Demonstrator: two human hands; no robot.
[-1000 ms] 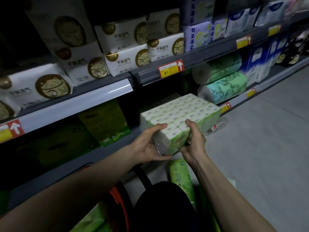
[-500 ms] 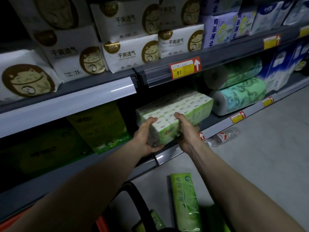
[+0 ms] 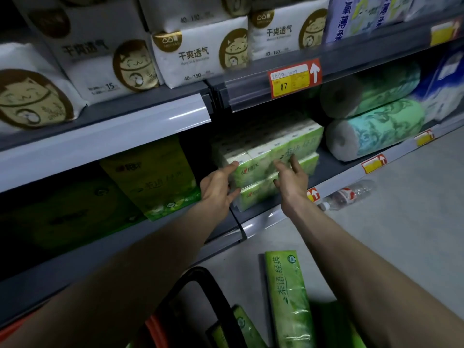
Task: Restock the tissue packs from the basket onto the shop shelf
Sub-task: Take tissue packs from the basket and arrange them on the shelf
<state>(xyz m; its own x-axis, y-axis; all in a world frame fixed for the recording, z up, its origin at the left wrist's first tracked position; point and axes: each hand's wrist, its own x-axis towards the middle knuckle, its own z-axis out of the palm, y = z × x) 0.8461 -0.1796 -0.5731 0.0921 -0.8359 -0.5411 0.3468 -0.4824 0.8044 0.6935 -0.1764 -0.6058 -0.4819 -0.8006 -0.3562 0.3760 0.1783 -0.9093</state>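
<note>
Tissue pack (image 3: 271,149) left of rolls (image 3: 374,129)

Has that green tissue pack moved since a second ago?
Yes. The tissue pack went forward, from off the shelf edge into the bay beside the green rolls.

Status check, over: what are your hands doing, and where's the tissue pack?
Left hand open, fingertips on tissue pack. Right hand open at its front. Pack sits on lower shelf. Nothing blocking it.

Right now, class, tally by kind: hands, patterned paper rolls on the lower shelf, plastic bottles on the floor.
Hands: 2, the left hand and the right hand.
Patterned paper rolls: 2, the upper roll and the lower roll.
Plastic bottle on the floor: 1.
Total: 5.
</note>
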